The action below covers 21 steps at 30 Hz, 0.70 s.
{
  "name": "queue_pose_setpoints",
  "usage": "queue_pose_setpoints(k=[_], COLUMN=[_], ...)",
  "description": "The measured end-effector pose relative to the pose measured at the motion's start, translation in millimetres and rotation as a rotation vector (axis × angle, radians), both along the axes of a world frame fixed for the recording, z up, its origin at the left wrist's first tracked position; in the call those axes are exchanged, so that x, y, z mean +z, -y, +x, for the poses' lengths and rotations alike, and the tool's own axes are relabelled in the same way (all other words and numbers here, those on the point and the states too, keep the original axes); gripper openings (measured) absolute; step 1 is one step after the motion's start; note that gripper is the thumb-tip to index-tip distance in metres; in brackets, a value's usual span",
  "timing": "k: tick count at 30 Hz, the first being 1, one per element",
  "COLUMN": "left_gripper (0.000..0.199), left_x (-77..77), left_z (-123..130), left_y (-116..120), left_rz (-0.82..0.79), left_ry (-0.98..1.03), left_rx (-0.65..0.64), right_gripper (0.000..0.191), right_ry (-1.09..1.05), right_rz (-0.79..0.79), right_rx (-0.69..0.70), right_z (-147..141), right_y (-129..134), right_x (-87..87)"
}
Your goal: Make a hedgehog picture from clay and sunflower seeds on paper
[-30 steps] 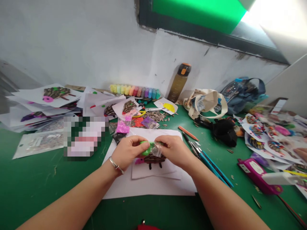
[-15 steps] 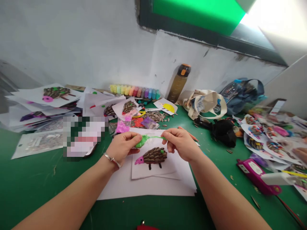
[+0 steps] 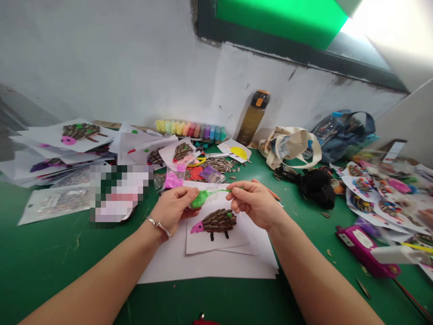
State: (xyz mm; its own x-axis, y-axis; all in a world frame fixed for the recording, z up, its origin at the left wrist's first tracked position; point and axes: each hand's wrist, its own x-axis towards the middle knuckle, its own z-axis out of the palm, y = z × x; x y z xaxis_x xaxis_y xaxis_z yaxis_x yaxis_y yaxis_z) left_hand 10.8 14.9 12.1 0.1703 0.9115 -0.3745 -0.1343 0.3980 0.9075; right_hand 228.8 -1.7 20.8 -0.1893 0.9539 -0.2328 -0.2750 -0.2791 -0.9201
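Observation:
My left hand [image 3: 176, 203] pinches a lump of bright green modelling clay [image 3: 199, 199], which seems to lie in a clear wrapper. From it a thin green strand stretches across to my right hand [image 3: 250, 201], whose thumb and forefinger are closed on its far end. Just below both hands lies a hedgehog picture [image 3: 216, 246] on white paper. Its body [image 3: 218, 222] is covered with sunflower seeds, with a pink clay head [image 3: 197, 227], dark feet and one green dot near the back. Larger white sheets [image 3: 209, 268] lie beneath it.
Loose sunflower seeds [image 3: 218, 164], clay packets [image 3: 174, 179] and a row of coloured clay [image 3: 192, 129] lie behind. A bottle [image 3: 253, 117] leans by the wall. Paper stacks [image 3: 61, 149] are left; a magenta device [image 3: 367, 250], a black item [image 3: 316, 187] and another person's hand [image 3: 426, 217] are right.
The green lump has turned slightly in my left hand and shows more of its surface. The strand to my right hand still stretches between them; my hands have barely shifted.

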Motion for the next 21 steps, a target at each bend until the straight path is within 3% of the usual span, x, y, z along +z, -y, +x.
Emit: queue_pose_setpoints(k=[5,9,13,18,21], left_gripper=[0.042,0.040,0.041,0.038,0.038], left_x=[1.5,0.2,-0.8,-1.1,-0.6], left_z=[1.3,2.6,2.9,2.4,2.3], left_y=[2.3,2.7,2.8,2.8,2.8], left_rz=[-0.001,0.004,0.014,0.023,0.019], left_ry=[0.001,-0.003,0.002,0.008,0.008], left_rx=[-0.023,-0.037,-0.042,-0.044,-0.044], right_gripper=[0.028,0.023,0.035,0.025,0.026], right_ry=[0.117,0.091,0.081,0.283,0.281], right_rz=[0.053,0.106,0.107,0.105,0.149], right_rx=[0.009,0.014,0.034,0.024,0.004], right_z=[-3.8,-4.0,-4.5,-7.6,-9.2], right_y=[1.4,3.3,4.6,5.2,6.2], right_x=[-0.1,3.7,5.5,3.1,3.8])
